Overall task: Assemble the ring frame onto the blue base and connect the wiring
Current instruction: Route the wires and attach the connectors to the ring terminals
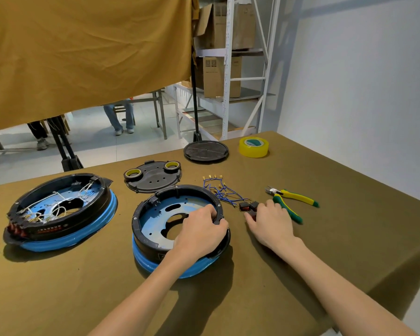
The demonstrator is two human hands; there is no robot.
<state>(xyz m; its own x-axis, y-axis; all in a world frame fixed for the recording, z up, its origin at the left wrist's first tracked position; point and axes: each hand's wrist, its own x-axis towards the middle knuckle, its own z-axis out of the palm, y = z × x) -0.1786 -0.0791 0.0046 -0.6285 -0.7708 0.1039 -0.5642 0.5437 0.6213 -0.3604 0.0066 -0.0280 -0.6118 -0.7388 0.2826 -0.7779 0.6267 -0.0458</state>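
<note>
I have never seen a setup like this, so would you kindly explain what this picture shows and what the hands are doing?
There is no machine here: a person works with bare hands, and the one picture comes from a camera worn on their head, looking down at a brown table. The left hand grips the rim of a black ring frame seated on a blue base. The right hand rests on small black switches joined to loose blue wires. Also lying there: a second, already wired unit, green-and-yellow pliers, a yellow tape roll, a black plate with two tape rolls on it, and a round black disc.
</note>
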